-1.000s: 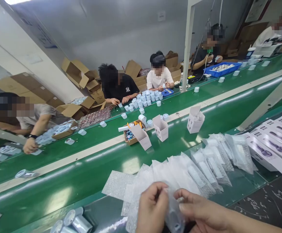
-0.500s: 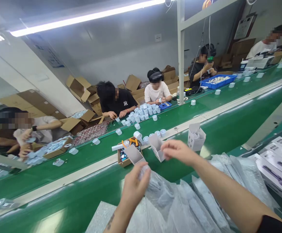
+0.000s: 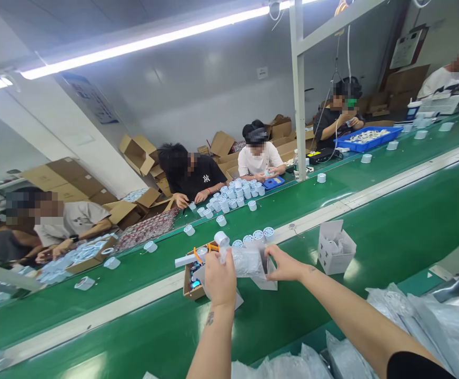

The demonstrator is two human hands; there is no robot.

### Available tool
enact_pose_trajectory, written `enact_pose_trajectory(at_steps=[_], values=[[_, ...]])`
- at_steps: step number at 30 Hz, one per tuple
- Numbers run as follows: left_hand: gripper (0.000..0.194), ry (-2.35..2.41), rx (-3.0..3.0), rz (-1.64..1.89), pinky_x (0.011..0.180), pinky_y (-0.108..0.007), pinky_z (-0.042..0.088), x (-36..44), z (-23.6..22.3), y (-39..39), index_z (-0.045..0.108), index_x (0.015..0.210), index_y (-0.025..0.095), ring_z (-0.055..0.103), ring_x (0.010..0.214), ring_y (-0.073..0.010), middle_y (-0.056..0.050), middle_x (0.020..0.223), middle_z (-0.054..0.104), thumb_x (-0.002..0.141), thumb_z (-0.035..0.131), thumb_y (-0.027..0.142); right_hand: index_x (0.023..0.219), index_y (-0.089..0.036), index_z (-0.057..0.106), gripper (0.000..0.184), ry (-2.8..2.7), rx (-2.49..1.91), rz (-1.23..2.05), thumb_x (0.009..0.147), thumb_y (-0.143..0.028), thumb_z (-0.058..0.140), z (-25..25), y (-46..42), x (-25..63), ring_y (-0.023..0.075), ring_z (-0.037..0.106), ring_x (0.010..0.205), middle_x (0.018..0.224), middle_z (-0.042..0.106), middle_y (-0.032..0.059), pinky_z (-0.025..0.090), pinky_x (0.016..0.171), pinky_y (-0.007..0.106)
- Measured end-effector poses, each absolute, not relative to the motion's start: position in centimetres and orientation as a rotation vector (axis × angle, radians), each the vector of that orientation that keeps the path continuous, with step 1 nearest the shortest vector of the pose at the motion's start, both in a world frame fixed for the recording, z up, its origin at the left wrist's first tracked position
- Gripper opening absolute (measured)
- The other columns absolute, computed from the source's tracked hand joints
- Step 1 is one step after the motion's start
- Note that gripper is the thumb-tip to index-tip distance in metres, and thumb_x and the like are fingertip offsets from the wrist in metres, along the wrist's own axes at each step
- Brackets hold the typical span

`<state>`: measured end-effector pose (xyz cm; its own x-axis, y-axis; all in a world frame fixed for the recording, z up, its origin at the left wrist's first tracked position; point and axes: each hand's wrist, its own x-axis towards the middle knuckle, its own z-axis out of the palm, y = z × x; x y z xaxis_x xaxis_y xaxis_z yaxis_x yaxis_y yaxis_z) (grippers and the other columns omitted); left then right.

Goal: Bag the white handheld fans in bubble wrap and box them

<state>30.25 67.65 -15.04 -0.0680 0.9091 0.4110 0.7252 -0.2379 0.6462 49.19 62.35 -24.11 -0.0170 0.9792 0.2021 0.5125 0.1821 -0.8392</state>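
Observation:
My left hand (image 3: 220, 279) is closed on a clear bubble-wrap bag (image 3: 247, 262), pinched at its left end. The bag lies sideways at the mouth of a small white carton (image 3: 268, 283). My right hand (image 3: 287, 264) grips that carton's right side, thumb and fingers around its edge. Behind my left wrist, a second white carton (image 3: 238, 301) is partly hidden. To the right, another white carton (image 3: 337, 252) stands with its flap up and clear wrap inside.
Several bubble-wrap bags (image 3: 285, 364) lie along the near edge. Beyond my hands are a cardboard box (image 3: 192, 292) of small parts and pale blue round caps (image 3: 268, 234). Co-workers sit across the green belt (image 3: 135, 326). A white post (image 3: 299, 105) rises beyond it.
My left hand has lifted the bubble-wrap bag from the near pile up to the carton's mouth. My right hand has tightened on the carton's side. The view has shifted.

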Motion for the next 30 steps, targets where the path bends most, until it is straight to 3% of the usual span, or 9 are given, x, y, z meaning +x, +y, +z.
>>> enact_pose_trajectory(at_steps=[3,8,13,19,26,30], values=[[0.018,1.885,2.316,1.137,0.069,-0.031,0.044,31.6,-16.1,66.6,0.050,0.085,0.020,0.061,0.085,-0.0248,-0.008,0.085,0.061,0.088,0.053,0.038,0.099,-0.022,0.046,0.053,-1.592,-1.481,0.688,0.055,-0.021,0.075,-24.7,61.6,48.0,0.0233,0.051,0.092,0.104,0.047,0.0048,0.046,0.082,0.039],[0.015,1.737,2.706,0.747,0.063,-0.027,0.043,36.0,-15.1,66.5,0.054,0.089,0.019,0.060,0.089,-0.0225,-0.006,0.090,0.062,0.093,0.051,0.034,0.103,-0.023,0.040,0.054,-1.501,-1.497,0.699,0.058,-0.015,0.069,-25.1,60.3,47.4,0.0198,0.051,0.087,0.099,0.047,0.0024,0.046,0.079,0.036],[0.019,1.804,2.625,0.814,0.068,-0.028,0.044,37.6,-15.2,65.3,0.056,0.089,0.018,0.059,0.090,-0.0225,-0.008,0.091,0.061,0.095,0.047,0.034,0.103,-0.023,0.041,0.056,-1.462,-1.469,0.791,0.058,-0.012,0.070,-25.4,59.1,48.7,0.0177,0.053,0.086,0.098,0.050,0.0006,0.049,0.078,0.033],[0.013,1.819,2.270,0.891,0.065,-0.027,0.043,37.4,-16.0,64.5,0.054,0.091,0.021,0.060,0.092,-0.0215,-0.005,0.095,0.062,0.089,0.058,0.033,0.103,-0.025,0.036,0.052,-1.451,-1.438,0.886,0.063,-0.014,0.068,-25.2,57.4,50.0,0.0196,0.054,0.094,0.101,0.048,0.0025,0.054,0.068,0.028],[0.016,2.111,1.936,0.976,0.068,-0.034,0.046,35.4,-16.8,64.5,0.051,0.099,0.016,0.062,0.091,-0.0268,-0.013,0.094,0.062,0.095,0.045,0.030,0.112,-0.022,0.041,0.059,-1.464,-1.455,0.791,0.060,-0.013,0.066,-26.4,56.9,48.7,0.0232,0.052,0.101,0.114,0.045,0.0077,0.052,0.081,0.036],[0.011,1.799,2.295,0.872,0.079,-0.030,0.049,36.0,-17.1,60.4,0.055,0.097,0.020,0.058,0.100,-0.0233,-0.009,0.104,0.061,0.089,0.057,0.028,0.105,-0.021,0.041,0.051,-1.435,-1.485,0.760,0.060,-0.015,0.065,-26.5,55.9,49.4,0.0202,0.054,0.085,0.104,0.048,0.0060,0.053,0.065,0.031]])
